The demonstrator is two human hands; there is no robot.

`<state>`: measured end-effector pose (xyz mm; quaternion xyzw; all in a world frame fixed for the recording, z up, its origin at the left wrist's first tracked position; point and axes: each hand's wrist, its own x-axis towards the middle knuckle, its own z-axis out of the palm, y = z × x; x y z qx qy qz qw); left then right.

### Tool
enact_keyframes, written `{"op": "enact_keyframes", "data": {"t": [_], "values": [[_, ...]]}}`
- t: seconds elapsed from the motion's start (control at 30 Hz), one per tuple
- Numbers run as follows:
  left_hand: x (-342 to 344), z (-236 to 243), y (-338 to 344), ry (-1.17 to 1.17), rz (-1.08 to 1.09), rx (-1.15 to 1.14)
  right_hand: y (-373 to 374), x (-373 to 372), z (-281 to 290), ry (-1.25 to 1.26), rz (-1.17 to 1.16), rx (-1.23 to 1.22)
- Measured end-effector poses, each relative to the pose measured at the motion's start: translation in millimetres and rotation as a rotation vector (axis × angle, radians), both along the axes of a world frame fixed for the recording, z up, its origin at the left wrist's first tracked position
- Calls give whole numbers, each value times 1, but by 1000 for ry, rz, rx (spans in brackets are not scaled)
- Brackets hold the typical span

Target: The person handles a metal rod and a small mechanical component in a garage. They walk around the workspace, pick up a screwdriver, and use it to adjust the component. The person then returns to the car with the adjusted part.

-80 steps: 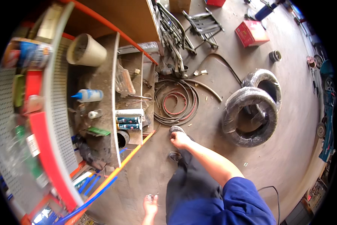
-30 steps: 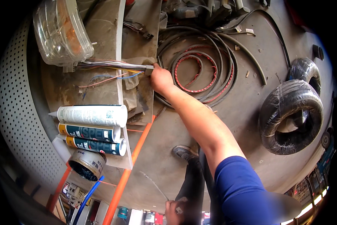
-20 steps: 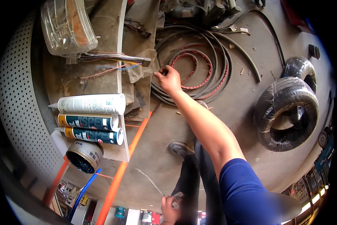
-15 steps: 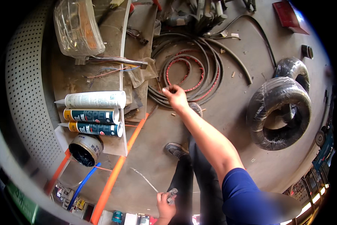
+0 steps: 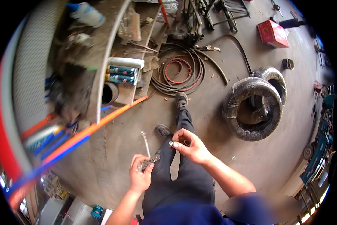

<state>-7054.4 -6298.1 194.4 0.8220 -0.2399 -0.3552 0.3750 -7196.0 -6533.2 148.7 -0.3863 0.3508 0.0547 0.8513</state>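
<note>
My left hand (image 5: 139, 177) is closed around a grey metal fitting (image 5: 149, 162) whose exact kind I cannot make out. From it a thin pale stem (image 5: 145, 144) points away from me. To its right, my right hand (image 5: 194, 150) pinches a small shiny metal piece (image 5: 171, 143) between thumb and fingers, too small to name. Both hands are over my dark trousers (image 5: 179, 187), a short distance apart.
On the left stands a shelf rack with an orange post (image 5: 117, 113), sealant cartridges (image 5: 122, 74) and an open can (image 5: 110, 92). Coiled hoses (image 5: 200, 77) lie ahead on the floor. Film-wrapped tyres (image 5: 234, 112) are to the right, a red box (image 5: 270, 33) beyond.
My right hand has drawn back from near the shelf and hose coil toward my body. My left hand has risen with the metal fitting. The view has shifted, showing more of the shelves.
</note>
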Motion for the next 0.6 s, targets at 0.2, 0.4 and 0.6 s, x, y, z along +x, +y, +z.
{"op": "enact_keyframes", "data": {"t": [0.2, 0.4, 0.6], "values": [[-44, 145, 9, 120, 138, -192, 67, -29, 187, -115, 34, -421], [-123, 251, 52, 52, 197, -413, 121, -81, 318, -196, 143, -1026], [-212, 327, 102, -206, 150, -456, 174, -157, 383, -383, 136, -1279]]}}
